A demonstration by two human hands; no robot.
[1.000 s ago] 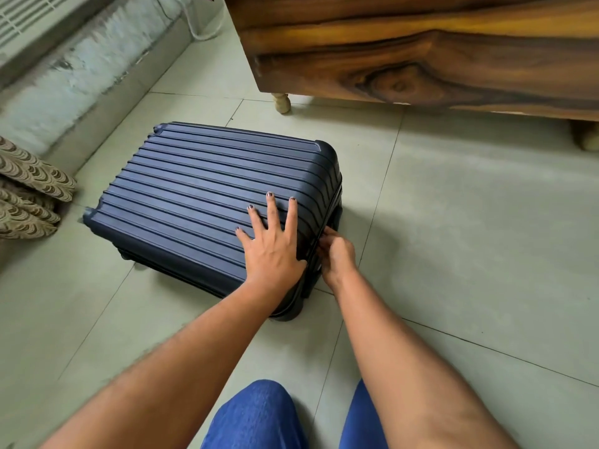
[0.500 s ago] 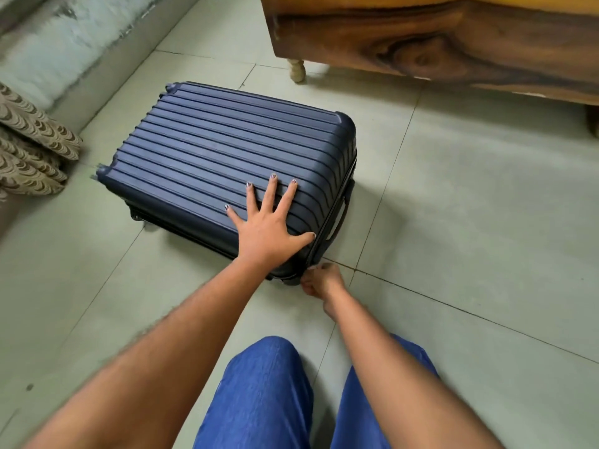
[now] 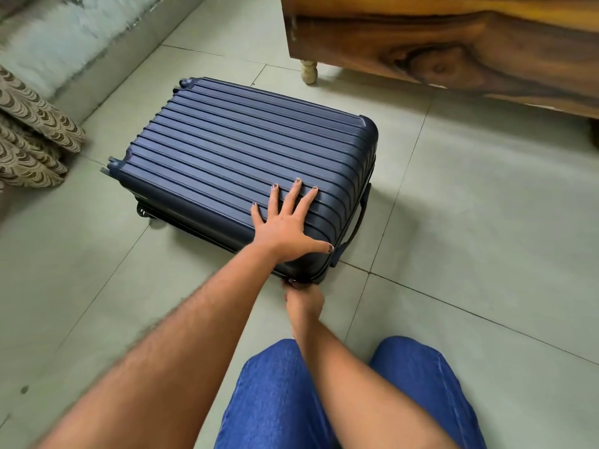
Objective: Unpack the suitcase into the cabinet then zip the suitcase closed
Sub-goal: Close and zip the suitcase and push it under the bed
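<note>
Suitcase lies flat, long axis running left-right.

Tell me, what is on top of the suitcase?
Only the left hand lies flat on the suitcase. The right hand grips something at its near edge. The shell hides the inside.

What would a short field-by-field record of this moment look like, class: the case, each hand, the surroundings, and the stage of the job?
Case: dark blue ribbed hard-shell suitcase, lying flat on the pale tiled floor, lid down
Left hand: left hand pressed flat on the lid near the front corner, fingers spread
Right hand: right hand pinching at the seam under that corner; zip pull itself hidden
Surroundings: wooden cabinet beyond; patterned brown fabric at left
Stage: closing the zip; how far it has run cannot be seen
</note>
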